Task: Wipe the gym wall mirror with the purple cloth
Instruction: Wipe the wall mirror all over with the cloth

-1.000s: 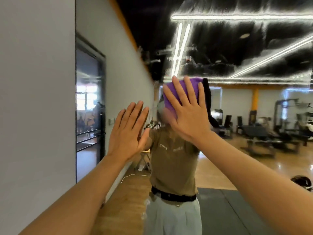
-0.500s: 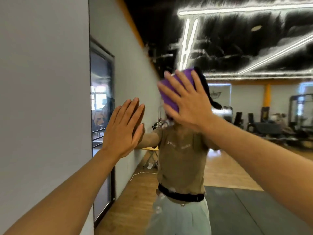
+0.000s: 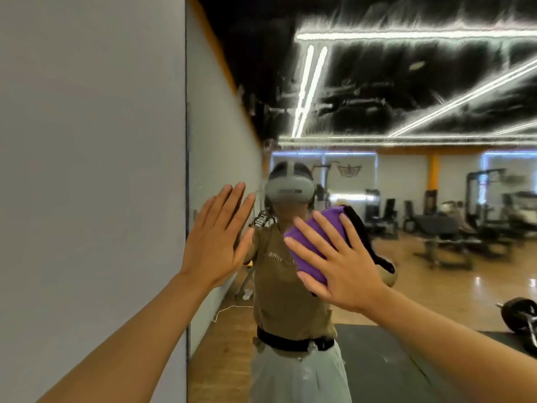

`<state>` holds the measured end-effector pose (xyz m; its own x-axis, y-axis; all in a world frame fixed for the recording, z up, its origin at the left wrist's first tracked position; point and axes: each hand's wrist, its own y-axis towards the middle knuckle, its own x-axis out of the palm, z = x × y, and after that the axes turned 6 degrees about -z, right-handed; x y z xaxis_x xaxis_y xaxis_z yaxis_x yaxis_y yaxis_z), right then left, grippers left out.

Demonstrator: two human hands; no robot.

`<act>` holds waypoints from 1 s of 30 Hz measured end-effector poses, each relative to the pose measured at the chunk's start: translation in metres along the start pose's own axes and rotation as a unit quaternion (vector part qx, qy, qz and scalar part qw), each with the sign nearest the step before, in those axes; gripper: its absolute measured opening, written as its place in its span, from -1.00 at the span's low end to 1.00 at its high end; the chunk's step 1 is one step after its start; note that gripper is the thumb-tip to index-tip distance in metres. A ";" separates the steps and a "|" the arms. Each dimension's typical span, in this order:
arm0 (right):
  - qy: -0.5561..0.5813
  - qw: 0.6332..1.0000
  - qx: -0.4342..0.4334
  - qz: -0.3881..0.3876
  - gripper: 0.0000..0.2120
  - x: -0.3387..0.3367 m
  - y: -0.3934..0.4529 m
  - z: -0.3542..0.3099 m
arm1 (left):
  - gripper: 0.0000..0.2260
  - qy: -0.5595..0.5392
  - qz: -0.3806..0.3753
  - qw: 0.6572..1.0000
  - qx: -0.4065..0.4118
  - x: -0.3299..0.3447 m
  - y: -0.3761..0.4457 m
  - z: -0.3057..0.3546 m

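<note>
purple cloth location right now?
Head view, right of centre: the purple cloth is pressed flat against the mirror under the right hand, level with the reflected person's chest. The left hand is flat near the mirror's left edge.

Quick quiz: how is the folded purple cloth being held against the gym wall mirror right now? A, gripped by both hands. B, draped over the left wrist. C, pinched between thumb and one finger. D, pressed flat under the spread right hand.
D: the right hand lies with straight, spread fingers over the folded purple cloth, pressing it to the gym wall mirror.
</note>
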<state>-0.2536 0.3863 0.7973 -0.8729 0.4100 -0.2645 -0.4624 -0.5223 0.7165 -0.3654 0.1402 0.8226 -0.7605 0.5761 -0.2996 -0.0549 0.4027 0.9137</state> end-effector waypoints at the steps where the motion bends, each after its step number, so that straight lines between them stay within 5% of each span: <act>1: -0.005 1.000 -0.023 0.001 -0.41 -0.003 0.010 0.010 | -0.43 -0.002 0.000 1.000 0.004 0.000 0.000 -0.001; 3: -0.013 1.000 -0.024 0.016 -0.42 -0.012 0.041 0.038 | -0.44 -0.008 -0.001 1.000 0.005 0.002 -0.001 -0.003; 7: -0.016 0.992 0.109 0.055 -0.42 -0.032 0.120 0.084 | -0.45 -0.008 0.006 1.000 0.005 0.010 -0.003 -0.002; 11: 0.001 0.978 0.199 0.065 -0.42 -0.035 0.136 0.070 | -0.45 0.009 0.018 1.000 0.007 0.015 -0.002 -0.004; 17: -0.017 1.000 0.010 0.002 -0.42 -0.011 0.037 0.004 | -0.46 -0.007 0.029 0.999 0.021 0.016 -0.004 -0.006; 22: -0.040 0.993 -0.104 -0.026 -0.41 -0.019 0.063 0.043 | -0.45 -0.010 0.042 0.999 0.022 0.019 -0.005 -0.006; 30: -0.011 0.985 0.165 0.054 -0.42 -0.041 0.175 0.072 | -0.45 -0.030 0.059 0.998 0.009 0.019 -0.004 -0.006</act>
<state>-0.2872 0.3322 0.9803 -0.9088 0.3833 -0.1649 -0.2889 -0.2929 0.9114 -0.3837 0.1451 0.8148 -0.7203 0.6622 -0.2064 0.0444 0.3410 0.9390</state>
